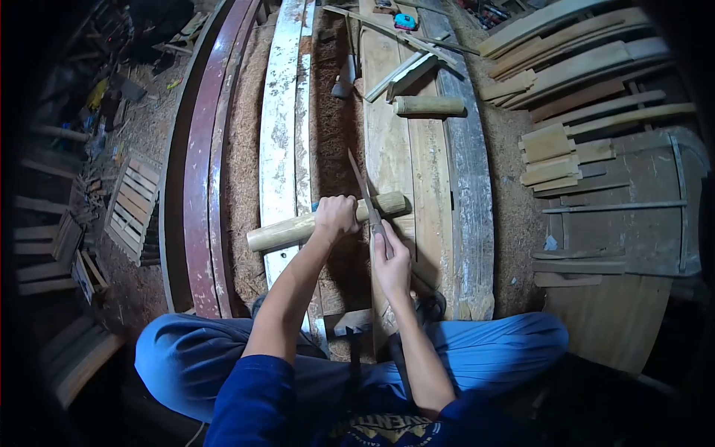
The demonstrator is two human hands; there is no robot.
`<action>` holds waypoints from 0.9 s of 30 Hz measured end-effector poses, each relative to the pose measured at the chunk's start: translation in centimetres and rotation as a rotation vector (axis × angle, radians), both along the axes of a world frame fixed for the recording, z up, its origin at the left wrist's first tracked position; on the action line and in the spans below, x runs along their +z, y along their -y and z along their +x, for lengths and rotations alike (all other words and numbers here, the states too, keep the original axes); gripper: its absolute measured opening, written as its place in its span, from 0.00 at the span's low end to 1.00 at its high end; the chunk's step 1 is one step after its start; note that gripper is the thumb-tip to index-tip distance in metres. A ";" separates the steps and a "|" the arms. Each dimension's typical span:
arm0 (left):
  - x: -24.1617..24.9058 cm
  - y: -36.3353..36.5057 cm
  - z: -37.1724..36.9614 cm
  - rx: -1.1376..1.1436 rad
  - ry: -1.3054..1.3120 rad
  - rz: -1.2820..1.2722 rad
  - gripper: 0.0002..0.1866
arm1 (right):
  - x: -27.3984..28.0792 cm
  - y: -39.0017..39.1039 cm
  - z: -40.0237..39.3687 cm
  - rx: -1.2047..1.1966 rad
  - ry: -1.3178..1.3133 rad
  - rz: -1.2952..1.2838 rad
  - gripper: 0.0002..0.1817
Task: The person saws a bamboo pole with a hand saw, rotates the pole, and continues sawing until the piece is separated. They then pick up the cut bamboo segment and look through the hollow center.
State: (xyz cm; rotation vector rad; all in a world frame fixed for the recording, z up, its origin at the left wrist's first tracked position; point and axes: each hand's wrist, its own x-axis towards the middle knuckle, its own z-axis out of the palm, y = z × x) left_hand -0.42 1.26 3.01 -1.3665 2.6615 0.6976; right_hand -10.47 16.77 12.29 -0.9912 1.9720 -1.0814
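Note:
A round wooden post (283, 235) lies across the gap between a white-painted beam and the bare planks, slightly raised at its right end. My left hand (337, 216) is closed over its middle, knuckles up. In my right hand (392, 262) is the handle of a hand tool with a long, narrow, tapered blade (360, 177). The blade points away from me and crosses the post near its right end, just right of my left hand. Whether it is a file or a thin saw cannot be told. A bit of blue shows beside my left hand.
The white-painted beam (283, 112) and pale planks (387, 134) run away from me. A shorter round piece (430, 106), wood strips, a chisel-like tool (345, 80) and a turquoise tape measure (405, 21) lie ahead. Stacked boards (551, 153) stand right; a slatted crate (135, 201) left. Sawdust covers the ground.

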 end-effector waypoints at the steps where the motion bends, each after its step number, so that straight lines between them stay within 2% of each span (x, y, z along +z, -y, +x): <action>1: 0.1 -0.1 0.2 -0.010 0.005 -0.003 0.21 | 0.1 -0.9 0.3 -0.007 0.008 -0.044 0.25; 3: 0.1 0.0 0.1 -0.052 0.009 -0.018 0.20 | 3.0 -4.5 1.1 -0.009 -0.032 -0.091 0.22; 4: -0.1 -0.1 0.3 -0.047 0.010 -0.012 0.20 | 4.2 -6.6 1.7 -0.063 0.063 -0.077 0.23; 5: -0.4 -0.5 0.4 -0.028 0.005 0.012 0.21 | 3.9 -6.8 1.2 -0.051 0.044 -0.061 0.23; 8: 0.4 -0.1 0.1 -0.048 0.030 0.018 0.21 | 1.7 -1.7 0.0 0.006 0.016 -0.059 0.26; 10: 1.3 -0.5 -0.1 -0.076 0.057 0.017 0.20 | 0.9 -1.9 0.3 -0.029 0.063 -0.012 0.27; 12: 2.1 -2.1 -1.0 -0.158 0.079 0.018 0.13 | 1.6 -4.6 0.4 0.004 0.040 -0.024 0.26; 13: 1.9 -2.7 -1.2 -0.182 0.030 -0.077 0.11 | 1.7 -4.6 0.8 -0.048 0.088 -0.107 0.24; 14: 1.6 -2.6 -1.0 -0.176 -0.023 -0.096 0.12 | 1.3 -4.5 0.7 -0.098 0.229 -0.091 0.23; 17: 1.3 -0.9 -1.1 0.006 -0.024 -0.035 0.12 | -0.5 -2.1 -0.1 -0.073 0.064 -0.116 0.23; 18: 1.1 0.1 -0.9 0.059 0.018 0.022 0.19 | -0.8 -1.2 -0.3 -0.071 0.060 -0.094 0.23; 22: 0.6 0.3 -0.7 0.037 -0.006 -0.002 0.17 | -1.4 -2.3 0.9 -0.050 0.108 -0.048 0.24; 23: 0.9 0.4 -0.5 0.021 -0.003 -0.012 0.15 | -1.6 -2.2 0.7 -0.068 0.233 -0.175 0.24; 24: 1.1 0.4 0.0 0.023 0.005 -0.005 0.15 | 0.7 -2.8 0.1 -0.019 0.112 -0.023 0.24; 26: 1.4 2.2 -0.4 -0.024 0.052 0.070 0.16 | 0.9 -7.5 0.1 -0.033 0.069 -0.103 0.23; 27: 1.0 1.8 -0.5 -0.007 0.011 0.012 0.16 | 1.7 -9.0 0.2 -0.054 0.088 -0.060 0.23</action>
